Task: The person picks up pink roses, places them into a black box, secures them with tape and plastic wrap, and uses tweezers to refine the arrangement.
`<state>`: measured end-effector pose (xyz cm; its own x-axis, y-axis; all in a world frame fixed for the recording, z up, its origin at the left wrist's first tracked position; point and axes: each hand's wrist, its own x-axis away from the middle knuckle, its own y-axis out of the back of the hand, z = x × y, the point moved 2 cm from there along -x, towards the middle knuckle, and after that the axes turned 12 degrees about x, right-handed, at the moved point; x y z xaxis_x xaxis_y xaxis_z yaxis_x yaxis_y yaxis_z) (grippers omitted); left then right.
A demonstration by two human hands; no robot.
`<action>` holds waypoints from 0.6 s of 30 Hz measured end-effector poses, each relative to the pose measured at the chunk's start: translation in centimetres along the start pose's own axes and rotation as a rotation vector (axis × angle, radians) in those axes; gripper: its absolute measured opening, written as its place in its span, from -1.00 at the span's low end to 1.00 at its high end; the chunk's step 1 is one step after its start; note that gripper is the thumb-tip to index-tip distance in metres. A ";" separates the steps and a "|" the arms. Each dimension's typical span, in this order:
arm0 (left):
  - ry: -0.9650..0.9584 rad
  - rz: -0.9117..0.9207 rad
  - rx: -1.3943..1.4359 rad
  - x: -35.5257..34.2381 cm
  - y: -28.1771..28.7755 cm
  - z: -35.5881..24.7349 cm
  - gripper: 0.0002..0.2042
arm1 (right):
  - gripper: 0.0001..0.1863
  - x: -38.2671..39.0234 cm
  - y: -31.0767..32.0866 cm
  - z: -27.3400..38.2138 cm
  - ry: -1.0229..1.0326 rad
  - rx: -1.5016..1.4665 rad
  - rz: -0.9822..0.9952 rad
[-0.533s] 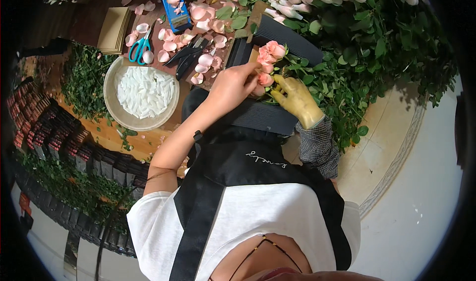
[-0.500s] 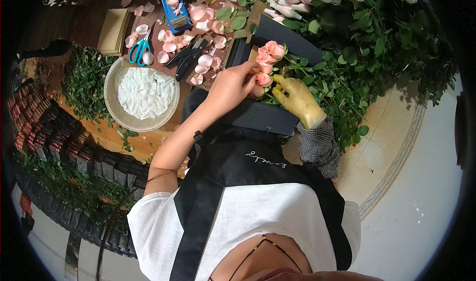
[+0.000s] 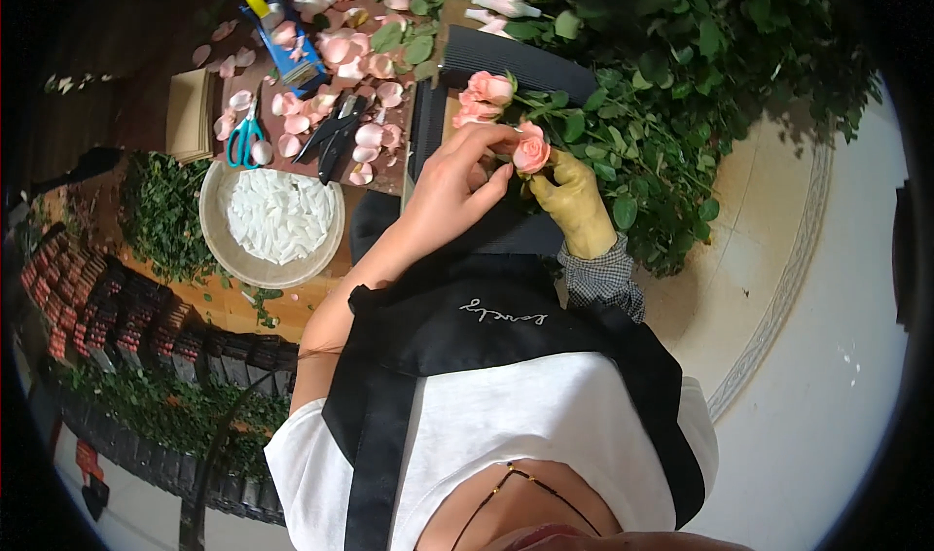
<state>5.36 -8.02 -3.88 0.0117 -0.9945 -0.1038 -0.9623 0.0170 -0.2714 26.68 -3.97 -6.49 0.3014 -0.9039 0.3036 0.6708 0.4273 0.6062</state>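
My bare left hand [image 3: 455, 189] is closed at a single pink rose [image 3: 532, 147], its index finger and thumb reaching to the bloom. My right hand [image 3: 562, 189], in a yellow glove with a checked sleeve, grips the same rose just below the flower. Behind them, more pink roses [image 3: 479, 99] lie with leafy stems [image 3: 613, 157] in an open black ridged wrapper [image 3: 525, 67], which has a tan board inside it. A black stapler-like tool [image 3: 336, 135] and scattered pink petals [image 3: 368, 135] are left of my hands.
Teal scissors [image 3: 243, 138], a tan paper stack [image 3: 187, 113] and a blue tool [image 3: 290, 55] occupy the tabletop. A bowl [image 3: 209, 225] holds white pieces. Netted buds [image 3: 501, 4] and dense foliage [image 3: 739, 35] lie beyond. Dark wrapped bundles [image 3: 126, 322] line the lower left.
The rose in my hands now stands apart from the upper blooms and faces more upward. My left fingers have shifted toward its top. The view has turned slightly.
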 end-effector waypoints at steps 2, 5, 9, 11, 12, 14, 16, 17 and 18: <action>-0.139 0.014 -0.113 -0.8 -0.4 -0.1 -0.69 | -0.64 0.4 0.5 2.2 -0.047 -0.041 0.075; -0.205 0.039 -0.151 -1.5 -1.1 -0.6 -0.71 | -0.63 1.0 0.8 1.7 -0.025 0.002 0.031; -0.223 0.049 -0.241 -1.3 -1.3 -0.9 -0.73 | -0.62 1.4 1.6 3.1 0.004 -0.051 0.042; -0.224 0.065 -0.233 -1.2 -1.2 -0.9 -0.73 | -0.60 1.5 2.0 3.9 -0.079 -0.165 0.152; -0.231 0.074 -0.227 -1.2 -1.2 -0.9 -0.74 | -0.62 1.3 2.3 4.2 0.048 -0.027 0.136; -0.220 0.067 -0.224 -1.1 -1.1 -0.7 -0.75 | -0.65 1.1 2.7 4.2 0.083 0.072 0.159; -0.212 0.059 -0.221 -1.0 -1.0 -0.3 -0.76 | -0.67 1.1 2.7 4.2 0.120 0.171 0.182; -0.227 0.093 -0.223 -1.0 -0.9 -0.2 -0.77 | -0.68 1.1 2.7 4.2 0.113 0.166 0.179; -0.244 0.127 -0.224 -1.0 -0.9 -0.1 -0.78 | -0.70 1.0 2.7 4.2 0.106 0.162 0.176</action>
<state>6.20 -7.09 -3.43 -0.0736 -0.9317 -0.3558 -0.9956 0.0893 -0.0278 25.95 -3.67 -1.42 0.4789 -0.8088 0.3413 0.4871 0.5683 0.6631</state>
